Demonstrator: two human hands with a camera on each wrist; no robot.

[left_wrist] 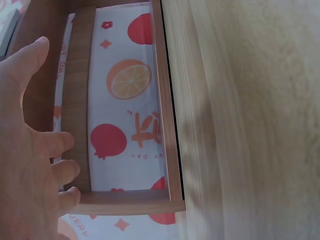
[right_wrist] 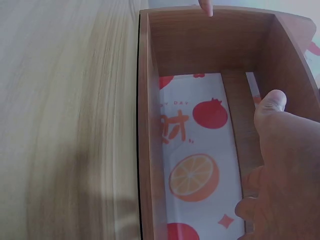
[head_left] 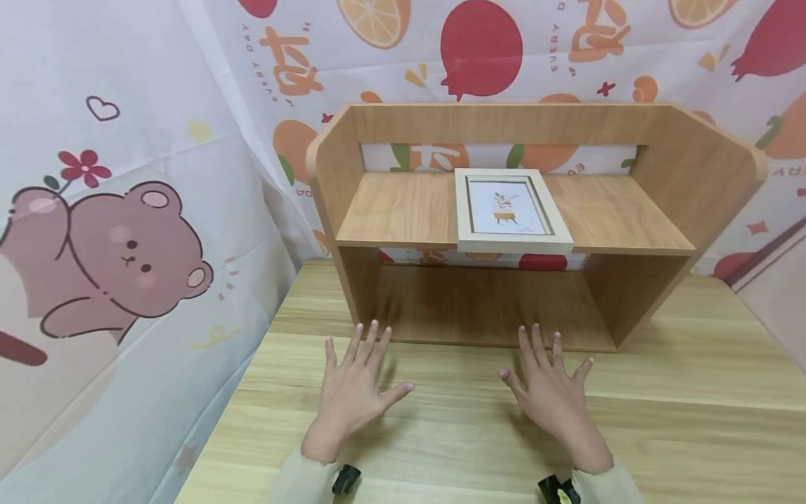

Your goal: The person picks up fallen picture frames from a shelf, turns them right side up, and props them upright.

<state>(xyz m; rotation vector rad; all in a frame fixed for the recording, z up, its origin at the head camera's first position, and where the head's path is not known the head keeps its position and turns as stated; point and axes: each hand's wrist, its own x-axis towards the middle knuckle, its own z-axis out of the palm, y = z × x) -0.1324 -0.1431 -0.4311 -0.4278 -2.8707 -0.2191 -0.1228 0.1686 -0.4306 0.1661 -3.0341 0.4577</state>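
i am stretching out both bare hands with their backs up, fingers spread wide and gripping nothing; my left hand and right hand are lying well apart, and from the shadows beneath them i am judging that they are hovering over the wooden table. just ahead of my fingertips a two-tier wooden shelf is standing upright, its front facing me, perhaps so that both levels are staying within reach; i cannot tell whether any fingertip is touching its lower edge. a cream picture frame is lying on its back on the upper board, face up, probably because it is resting more steadily flat than on edge. relative to my hands, the frame is sitting higher and farther off, ahead of my right hand and slightly to its left, and forward and to the right of my left hand; neither hand is touching it. beneath it, the lower board is beginning near my fingertips, and fruit-print cloth is showing through behind. left of my left hand, a bear-print cloth is hanging.
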